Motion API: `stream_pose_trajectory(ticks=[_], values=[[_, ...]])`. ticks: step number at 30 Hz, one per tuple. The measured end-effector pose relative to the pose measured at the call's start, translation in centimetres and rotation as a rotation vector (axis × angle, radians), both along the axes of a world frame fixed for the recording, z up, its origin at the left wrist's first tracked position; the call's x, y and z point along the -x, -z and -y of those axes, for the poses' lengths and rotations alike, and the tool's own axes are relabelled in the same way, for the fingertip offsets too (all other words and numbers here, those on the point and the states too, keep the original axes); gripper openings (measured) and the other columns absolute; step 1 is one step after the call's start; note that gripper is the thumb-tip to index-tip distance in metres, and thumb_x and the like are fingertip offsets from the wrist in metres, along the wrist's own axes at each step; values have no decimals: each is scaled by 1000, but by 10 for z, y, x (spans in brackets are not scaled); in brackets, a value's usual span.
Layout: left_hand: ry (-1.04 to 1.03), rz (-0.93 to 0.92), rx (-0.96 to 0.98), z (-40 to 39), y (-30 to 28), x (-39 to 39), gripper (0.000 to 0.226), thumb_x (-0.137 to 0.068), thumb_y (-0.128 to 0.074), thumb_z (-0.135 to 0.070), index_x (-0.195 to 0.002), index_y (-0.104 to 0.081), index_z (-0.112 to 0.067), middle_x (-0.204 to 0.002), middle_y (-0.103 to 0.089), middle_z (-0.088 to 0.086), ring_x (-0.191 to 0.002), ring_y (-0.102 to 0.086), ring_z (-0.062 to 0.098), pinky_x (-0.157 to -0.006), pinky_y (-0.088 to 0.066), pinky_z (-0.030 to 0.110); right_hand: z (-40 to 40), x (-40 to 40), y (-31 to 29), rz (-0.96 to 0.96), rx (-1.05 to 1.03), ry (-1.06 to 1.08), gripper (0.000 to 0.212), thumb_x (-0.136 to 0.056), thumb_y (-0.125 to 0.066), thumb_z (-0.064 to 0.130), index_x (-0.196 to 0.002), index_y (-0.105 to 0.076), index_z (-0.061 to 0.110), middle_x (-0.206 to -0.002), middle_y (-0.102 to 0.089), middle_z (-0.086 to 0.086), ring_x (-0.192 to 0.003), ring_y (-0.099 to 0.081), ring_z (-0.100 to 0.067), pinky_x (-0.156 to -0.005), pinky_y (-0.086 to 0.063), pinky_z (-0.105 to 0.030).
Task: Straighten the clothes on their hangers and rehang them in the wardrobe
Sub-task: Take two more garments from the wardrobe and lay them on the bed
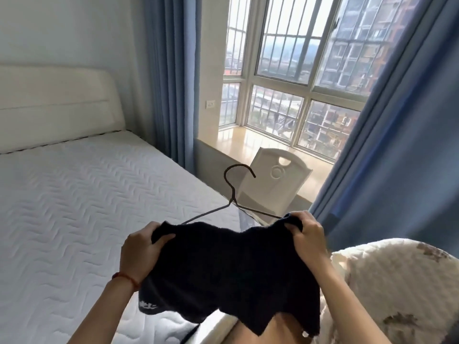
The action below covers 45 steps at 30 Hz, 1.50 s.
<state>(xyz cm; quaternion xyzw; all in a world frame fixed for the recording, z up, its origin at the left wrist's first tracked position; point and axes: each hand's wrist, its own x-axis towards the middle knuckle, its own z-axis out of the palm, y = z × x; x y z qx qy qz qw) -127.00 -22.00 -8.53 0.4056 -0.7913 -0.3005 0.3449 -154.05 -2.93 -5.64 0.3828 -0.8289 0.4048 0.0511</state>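
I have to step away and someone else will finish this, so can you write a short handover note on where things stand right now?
Left hand: gripping the left shoulder of the dark garment.
Right hand: gripping its right shoulder.
The garment is held up over the edge of the bed, draped on a wire hanger whose hook points away towards the window.
Done: garment is on the hanger, shoulders being set.
Left: even out the shoulders, smooth the hanging fabric, then carry it to the wardrobe, which is not in view, and hang it. No other clothes are visible here.
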Motion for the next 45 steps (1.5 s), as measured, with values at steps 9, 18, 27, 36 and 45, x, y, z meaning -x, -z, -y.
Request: stream_pose_trajectory(ticks=[9, 18, 27, 36, 45], values=[[-209, 38, -67, 30, 15, 92, 17, -75, -73, -27, -71, -63, -13, -53, -58, -9, -56, -57, 9, -50, -38, 22, 93, 125, 0, -18, -24, -156, 17, -80, -62, 0, -94, -69, 5, -98, -68, -11, -91, -62, -31, -87, -43, -34], [-239, 58, -187, 110, 60, 169, 17, -75, -72, -30, -73, -63, -15, -60, -65, 0, -60, -62, 17, -58, -49, 33, 195, 207, 51, 51, -98, -177, 16, -79, -63, 1, -92, -67, 7, -98, -67, -10, -91, -60, -32, -85, -45, -38], [-310, 119, -333, 206, 98, 222, 15, -75, -71, -30, -73, -61, -20, -65, -66, 0, -66, -62, 18, -60, -48, 30, 306, 266, 104, 103, -250, -243, 16, -79, -63, 0, -93, -66, 6, -97, -65, -11, -92, -58, -32, -86, -46, -43], [-435, 254, -388, 292, 172, 259, 13, -79, -68, -17, -90, -63, -11, -80, -69, 5, -78, -64, 25, -70, -48, 31, 439, 312, 189, 100, -393, -361, 20, -80, -61, 3, -99, -65, 8, -102, -64, -10, -98, -56, -32, -91, -43, -41], [-596, 295, -423, 383, 252, 290, 21, -81, -66, -13, -101, -64, -8, -94, -71, 16, -92, -64, 34, -80, -51, 37, 560, 336, 280, 65, -450, -469, 22, -85, -52, 0, -103, -62, 8, -109, -61, -12, -104, -53, -33, -93, -38, -39]])
